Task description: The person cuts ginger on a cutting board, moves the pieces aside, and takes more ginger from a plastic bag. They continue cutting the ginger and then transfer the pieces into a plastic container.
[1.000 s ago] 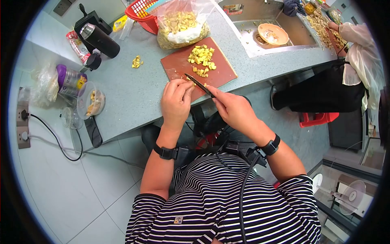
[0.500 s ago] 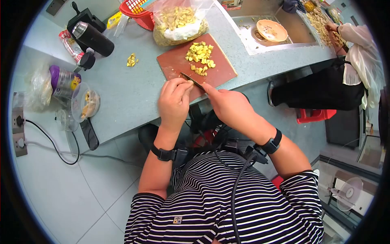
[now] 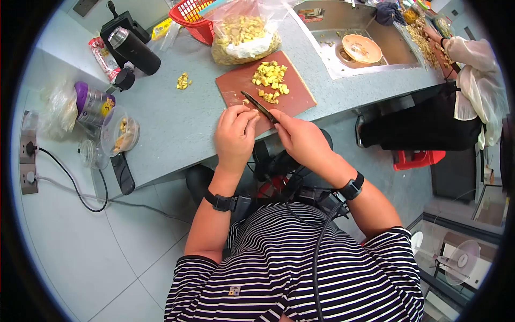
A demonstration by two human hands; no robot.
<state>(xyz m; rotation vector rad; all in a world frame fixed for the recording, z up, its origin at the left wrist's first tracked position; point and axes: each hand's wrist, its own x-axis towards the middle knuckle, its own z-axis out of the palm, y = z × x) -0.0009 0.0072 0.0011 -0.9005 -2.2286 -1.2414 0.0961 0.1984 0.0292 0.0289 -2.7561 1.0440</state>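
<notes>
My right hand (image 3: pixel 301 135) is closed around the handle of a dark-bladed knife (image 3: pixel 254 102), its blade angled up and to the left over the near part of the brown cutting board (image 3: pixel 230 81). Right beside the blade, my left hand (image 3: pixel 234 132) pinches a small pale piece of ginger (image 3: pixel 256 113), mostly covered by the fingers. A heap of chopped yellow ginger (image 3: pixel 270 74) lies on the board, with a smaller cluster (image 3: pixel 269 96) just below it. Behind the board stands an open plastic bag (image 3: pixel 245 40) full of similar pieces.
A few scraps (image 3: pixel 183 81) lie on the grey counter (image 3: pixel 177 115). Left are a black thermos (image 3: pixel 135 51), a tin (image 3: pixel 95 104), a plastic tub (image 3: pixel 124 134) and a phone (image 3: pixel 123 174). A red basket (image 3: pixel 193 22) stands behind; a sink (image 3: pixel 397 40) and another person (image 3: pixel 472 80) are right.
The knife blade has lifted slightly and shows more of its length beside my left fingers. The whole view has shifted a little, so the counter sits lower and further right.
</notes>
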